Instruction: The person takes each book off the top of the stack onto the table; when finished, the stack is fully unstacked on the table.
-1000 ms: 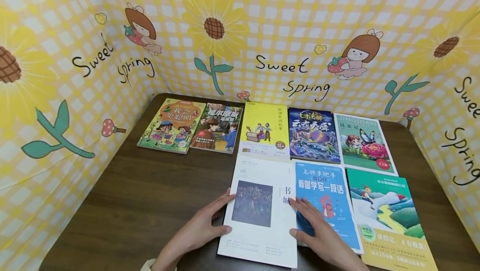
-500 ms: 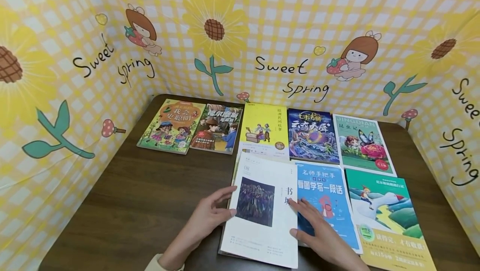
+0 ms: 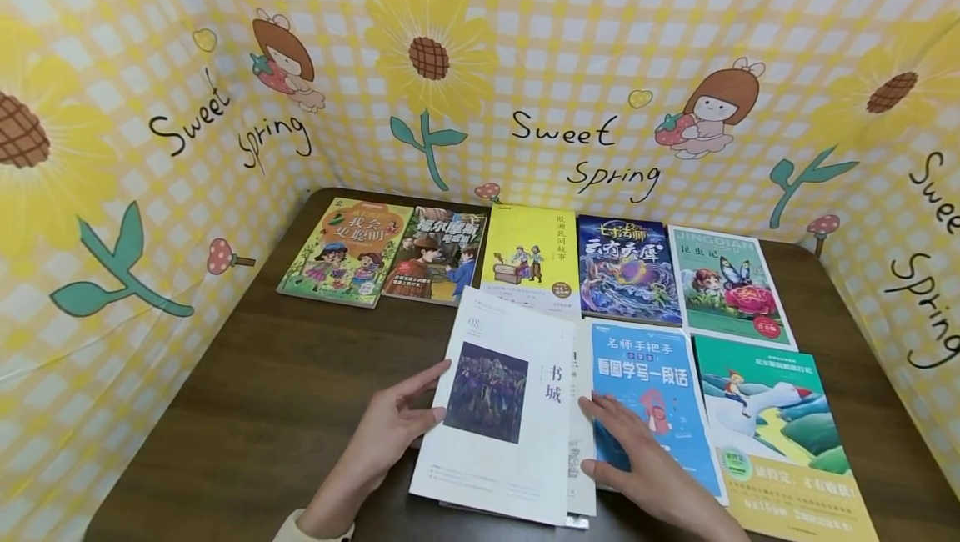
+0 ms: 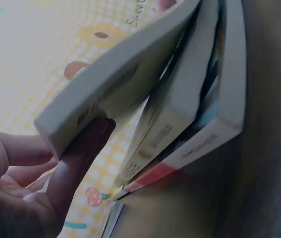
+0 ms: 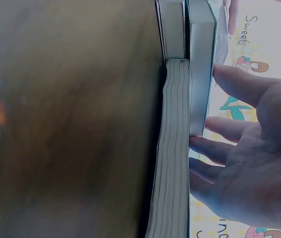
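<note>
My left hand (image 3: 386,425) pinches the left edge of a white book (image 3: 487,475) with a dark picture on its cover. In the left wrist view the white book (image 4: 115,79) is raised at an angle over a second pale book (image 4: 180,104) and a lower one with a red patch (image 4: 152,177). My right hand (image 3: 637,450) rests at the right edge of the pile, over a blue book (image 3: 660,375). Its fingers are fairly straight and touch the edge of a book (image 5: 199,84) in the right wrist view.
A yellow book (image 3: 528,250) lies behind the pile, with a purple book (image 3: 630,267) and a green butterfly book (image 3: 727,283) to its right. Two more children's books, one orange (image 3: 348,250), lie left on the dark table (image 3: 247,442). A green-and-tan book (image 3: 787,442) is far right.
My left hand has lifted the white book off the pile and shifted it left, uncovering a pale book beneath. The right hand has stayed at the pile's right edge.
</note>
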A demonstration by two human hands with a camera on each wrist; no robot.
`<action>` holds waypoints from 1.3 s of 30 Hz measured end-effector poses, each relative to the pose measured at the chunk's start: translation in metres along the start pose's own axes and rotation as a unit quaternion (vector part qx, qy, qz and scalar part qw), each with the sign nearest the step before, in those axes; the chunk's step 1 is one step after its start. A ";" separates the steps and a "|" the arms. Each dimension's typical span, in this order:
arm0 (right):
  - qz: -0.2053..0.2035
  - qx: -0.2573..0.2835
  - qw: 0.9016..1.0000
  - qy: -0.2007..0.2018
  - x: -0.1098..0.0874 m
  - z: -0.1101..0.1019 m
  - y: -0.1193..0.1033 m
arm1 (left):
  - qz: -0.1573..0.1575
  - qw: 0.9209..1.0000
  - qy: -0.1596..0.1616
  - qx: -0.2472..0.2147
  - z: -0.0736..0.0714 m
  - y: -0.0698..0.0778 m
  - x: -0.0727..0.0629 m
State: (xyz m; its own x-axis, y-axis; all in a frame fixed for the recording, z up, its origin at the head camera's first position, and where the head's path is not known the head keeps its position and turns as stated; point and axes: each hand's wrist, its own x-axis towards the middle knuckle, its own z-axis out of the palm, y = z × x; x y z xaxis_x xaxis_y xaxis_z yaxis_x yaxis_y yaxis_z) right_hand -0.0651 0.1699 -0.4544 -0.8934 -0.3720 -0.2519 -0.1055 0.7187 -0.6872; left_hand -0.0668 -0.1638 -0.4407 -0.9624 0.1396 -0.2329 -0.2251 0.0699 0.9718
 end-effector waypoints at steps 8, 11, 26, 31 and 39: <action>-0.041 -0.012 0.999 0.002 -0.001 0.000 0.002 | -0.008 0.998 0.051 -0.023 -0.016 0.007 -0.005; -0.052 -0.011 0.999 0.005 -0.001 -0.001 0.003 | 0.004 0.997 0.071 -0.010 -0.025 0.010 -0.007; -0.071 -0.001 0.997 0.010 -0.002 0.000 0.007 | 0.014 0.982 0.099 0.157 -0.120 0.037 -0.027; -0.072 -0.004 0.997 0.009 -0.002 0.000 0.008 | -0.021 0.977 0.100 0.185 -0.138 0.030 -0.030; -0.071 -0.004 0.997 0.009 -0.001 0.001 0.008 | -0.028 0.964 0.103 0.242 -0.122 0.006 -0.018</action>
State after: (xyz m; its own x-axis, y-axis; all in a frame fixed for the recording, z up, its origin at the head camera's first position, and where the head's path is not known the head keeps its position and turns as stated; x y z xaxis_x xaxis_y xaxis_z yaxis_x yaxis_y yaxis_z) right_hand -0.0646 0.1755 -0.4602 -0.8772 -0.4593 -0.1400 -0.2348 0.6647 -0.7093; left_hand -0.0696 -0.2868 -0.4258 -0.9717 -0.0729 -0.2247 -0.2285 0.5311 0.8159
